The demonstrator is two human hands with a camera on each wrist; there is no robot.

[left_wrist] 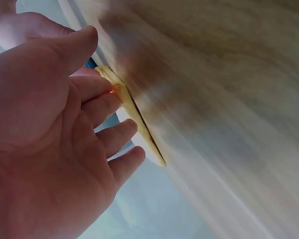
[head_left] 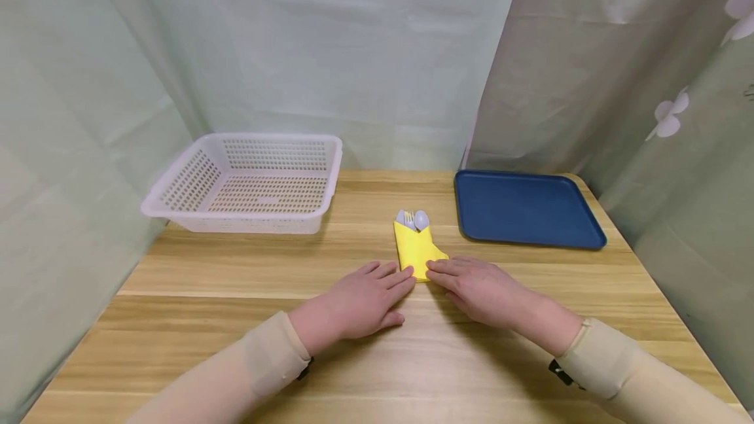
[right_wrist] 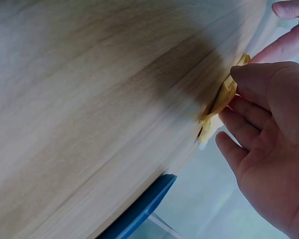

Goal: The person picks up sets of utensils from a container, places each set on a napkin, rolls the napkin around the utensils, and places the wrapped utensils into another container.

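A yellow napkin (head_left: pixel 415 248) lies folded on the table, wrapped around a knife (head_left: pixel 400 217), a fork (head_left: pixel 409 218) and a spoon (head_left: pixel 421 220). Only the upper ends of the cutlery stick out at the far end. With its fingers stretched out, my left hand (head_left: pixel 370 300) touches the napkin's lower left edge. My right hand (head_left: pixel 480 288) rests its fingertips on the lower right, where a loose corner flares out. In both wrist views the napkin (left_wrist: pixel 134 119) appears edge-on beyond the fingers; neither hand curls around it.
A white perforated plastic basket (head_left: pixel 253 222) stands at the back left of the wooden table (head_left: pixel 359 371). At the back right lies a blue tray (head_left: pixel 527 208). Pale curtains (head_left: pixel 330 51) hang behind the table and along its sides.
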